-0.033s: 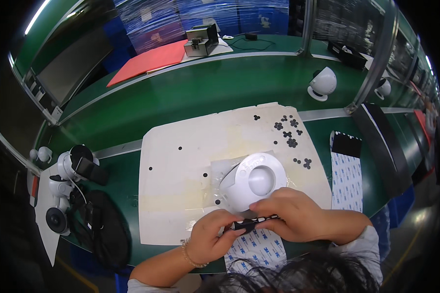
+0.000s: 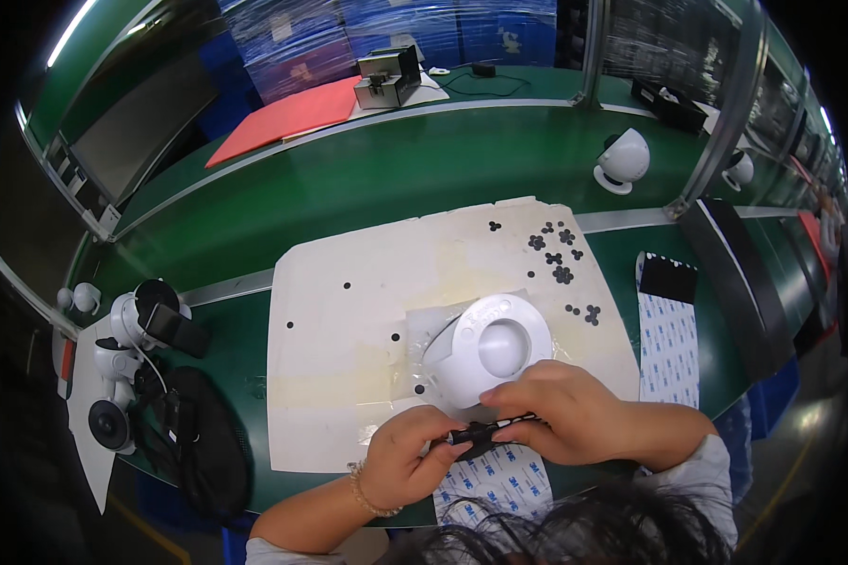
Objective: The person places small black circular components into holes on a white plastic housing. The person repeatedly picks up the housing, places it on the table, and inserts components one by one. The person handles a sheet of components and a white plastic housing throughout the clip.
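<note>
My left hand [image 2: 413, 454], with a beaded bracelet at the wrist, pinches the left end of a sheet of black adhesive pads [image 2: 481, 435]. My right hand [image 2: 558, 412] grips the same sheet's right end between thumb and fingers. The black part is bent up between both hands, while its white printed backing [image 2: 499, 485] hangs down toward me. Just beyond my fingers, a white round housing with a hollow ring base [image 2: 528, 330] lies on clear plastic. Small black round pads [image 2: 562, 275] lie in clusters at the board's far right. A few single pads are scattered on its left.
A worn cream board [image 2: 330, 377] covers the green bench. Right of it lies another black-and-white pad sheet [image 2: 668, 339], near a long black piece [image 2: 735, 292]. White camera-like units and a black bag [image 2: 212, 443] stand left. Another white unit [image 2: 623, 160] sits beyond the board.
The black sheet has tilted slightly between my fingers, so fewer white spots show along it. Both hands stay almost in place.
</note>
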`<state>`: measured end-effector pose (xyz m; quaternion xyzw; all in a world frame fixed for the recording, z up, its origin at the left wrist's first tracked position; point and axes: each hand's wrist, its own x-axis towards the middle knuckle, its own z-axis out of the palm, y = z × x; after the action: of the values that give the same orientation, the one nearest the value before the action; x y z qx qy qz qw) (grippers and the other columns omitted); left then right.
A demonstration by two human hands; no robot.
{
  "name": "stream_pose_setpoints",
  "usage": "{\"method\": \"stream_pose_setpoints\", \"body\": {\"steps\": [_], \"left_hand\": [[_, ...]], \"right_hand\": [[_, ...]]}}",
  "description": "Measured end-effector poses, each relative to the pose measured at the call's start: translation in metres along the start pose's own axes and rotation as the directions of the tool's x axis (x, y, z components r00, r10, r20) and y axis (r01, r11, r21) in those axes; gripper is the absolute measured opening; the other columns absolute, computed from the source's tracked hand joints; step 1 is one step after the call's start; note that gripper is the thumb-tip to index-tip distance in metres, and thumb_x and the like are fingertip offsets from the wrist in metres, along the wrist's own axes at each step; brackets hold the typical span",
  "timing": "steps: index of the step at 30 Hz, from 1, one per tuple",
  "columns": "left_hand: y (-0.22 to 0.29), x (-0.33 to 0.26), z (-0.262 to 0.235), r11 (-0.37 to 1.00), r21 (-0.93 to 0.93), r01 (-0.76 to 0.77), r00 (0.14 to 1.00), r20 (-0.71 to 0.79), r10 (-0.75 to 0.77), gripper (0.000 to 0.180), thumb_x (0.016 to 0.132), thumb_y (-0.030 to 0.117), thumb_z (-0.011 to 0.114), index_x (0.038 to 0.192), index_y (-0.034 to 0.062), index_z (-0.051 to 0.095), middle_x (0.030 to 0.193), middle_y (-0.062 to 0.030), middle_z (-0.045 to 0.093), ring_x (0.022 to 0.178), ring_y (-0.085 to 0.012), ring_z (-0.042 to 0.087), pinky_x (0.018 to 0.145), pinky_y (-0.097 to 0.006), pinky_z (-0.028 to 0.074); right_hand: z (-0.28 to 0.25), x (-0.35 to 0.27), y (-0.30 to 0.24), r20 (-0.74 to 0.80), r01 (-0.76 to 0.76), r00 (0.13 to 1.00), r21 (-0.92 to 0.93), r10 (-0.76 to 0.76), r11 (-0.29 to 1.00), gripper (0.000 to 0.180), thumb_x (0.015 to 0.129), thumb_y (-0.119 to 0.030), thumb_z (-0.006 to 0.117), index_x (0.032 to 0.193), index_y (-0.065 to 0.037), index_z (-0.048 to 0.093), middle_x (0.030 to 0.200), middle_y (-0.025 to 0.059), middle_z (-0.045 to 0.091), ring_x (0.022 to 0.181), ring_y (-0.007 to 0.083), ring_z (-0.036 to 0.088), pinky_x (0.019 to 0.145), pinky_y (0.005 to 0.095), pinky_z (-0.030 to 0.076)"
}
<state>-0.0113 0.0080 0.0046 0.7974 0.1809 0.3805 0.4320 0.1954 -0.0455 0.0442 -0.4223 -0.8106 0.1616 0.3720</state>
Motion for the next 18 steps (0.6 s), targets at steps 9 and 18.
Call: {"method": "stream_pose_setpoints", "body": {"steps": [9,18], "left_hand": [[-0.002,0.003,0.002,0.957,0.160,-0.241,0.970,-0.006,0.245,0.029,0.066,-0.004,0.057,0.094,0.0015,0.057,0.068,-0.0096,0.055,0.060,-0.0259,0.054,0.054,-0.033,0.043],[0.001,0.001,0.000,0.973,0.160,-0.164,0.982,-0.065,0.177,0.022,0.065,-0.004,0.059,0.086,-0.0008,0.057,0.067,-0.0098,0.056,0.055,-0.0245,0.054,0.050,-0.032,0.043]], "right_hand": [[-0.006,0.012,-0.008,-0.028,0.083,0.996,0.070,-0.081,0.994,0.026,0.075,-0.016,0.064,0.098,-0.007,0.058,0.090,0.0065,0.058,0.083,0.0246,0.055,0.075,0.0349,0.041],[-0.006,0.003,-0.011,-0.120,0.358,0.908,-0.274,-0.401,0.892,0.028,0.063,-0.011,0.066,0.091,-0.011,0.061,0.101,0.0031,0.059,0.086,0.0173,0.054,0.069,0.0302,0.040]]}}
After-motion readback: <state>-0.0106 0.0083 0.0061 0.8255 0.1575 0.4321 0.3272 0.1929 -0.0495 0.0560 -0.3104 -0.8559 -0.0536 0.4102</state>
